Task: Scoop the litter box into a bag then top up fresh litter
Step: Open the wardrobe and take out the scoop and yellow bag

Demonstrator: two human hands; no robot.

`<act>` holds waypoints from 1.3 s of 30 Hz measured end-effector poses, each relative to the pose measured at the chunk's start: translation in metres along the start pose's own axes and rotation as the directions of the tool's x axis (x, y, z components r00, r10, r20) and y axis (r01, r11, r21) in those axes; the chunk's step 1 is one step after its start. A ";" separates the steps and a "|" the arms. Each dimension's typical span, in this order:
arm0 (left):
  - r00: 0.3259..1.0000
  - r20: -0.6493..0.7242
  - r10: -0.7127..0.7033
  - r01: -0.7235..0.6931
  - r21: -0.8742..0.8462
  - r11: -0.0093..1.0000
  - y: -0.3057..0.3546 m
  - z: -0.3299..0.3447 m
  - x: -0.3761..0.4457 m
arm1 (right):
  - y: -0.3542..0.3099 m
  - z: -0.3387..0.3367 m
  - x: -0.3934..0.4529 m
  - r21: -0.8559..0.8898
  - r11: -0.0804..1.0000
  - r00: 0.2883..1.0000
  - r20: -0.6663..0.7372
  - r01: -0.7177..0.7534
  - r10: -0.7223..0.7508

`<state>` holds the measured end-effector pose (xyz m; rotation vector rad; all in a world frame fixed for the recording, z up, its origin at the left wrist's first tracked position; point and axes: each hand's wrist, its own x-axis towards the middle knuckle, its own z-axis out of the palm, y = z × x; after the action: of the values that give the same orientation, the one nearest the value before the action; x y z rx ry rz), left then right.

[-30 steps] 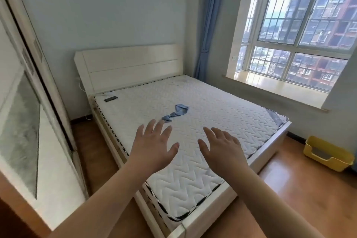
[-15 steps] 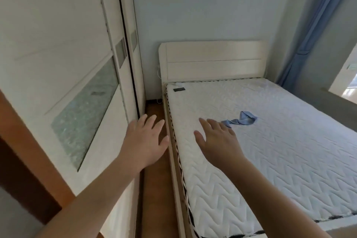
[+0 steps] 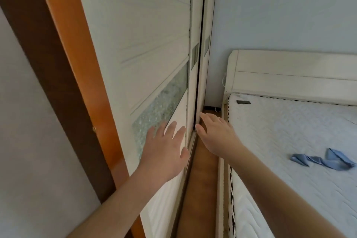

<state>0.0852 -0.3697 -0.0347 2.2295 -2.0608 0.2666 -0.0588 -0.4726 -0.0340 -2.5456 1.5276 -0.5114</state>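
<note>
No litter box, scoop, bag or litter shows in the head view at this moment. My left hand (image 3: 166, 145) is spread flat, fingers apart, against or just in front of the white sliding wardrobe door (image 3: 146, 48), beside its frosted glass strip (image 3: 160, 106). My right hand (image 3: 216, 133) is also open and holds nothing; its fingertips sit at the dark gap (image 3: 199, 75) between the two door panels.
An orange-brown door frame (image 3: 63, 75) runs down the left. A narrow strip of wooden floor (image 3: 201, 189) lies between wardrobe and bed. The bed's bare white mattress (image 3: 289, 141) carries a blue cloth (image 3: 324, 160) and a small dark object (image 3: 243, 102) near the headboard (image 3: 289, 75).
The view has swung left from the bed and window to the wardrobe; the yellow box by the window has left the frame. Both hands moved up to the wardrobe doors.
</note>
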 end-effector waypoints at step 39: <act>0.850 -0.234 -0.471 0.525 0.317 0.790 0.010 0.061 -0.001 | -0.072 0.115 0.127 0.869 0.493 0.928 0.218 -0.045 -0.301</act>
<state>0.0793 -0.3804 -0.0950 2.7724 -1.3525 0.7940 0.0964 -0.5565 -0.0932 -1.7736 0.6368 -0.6014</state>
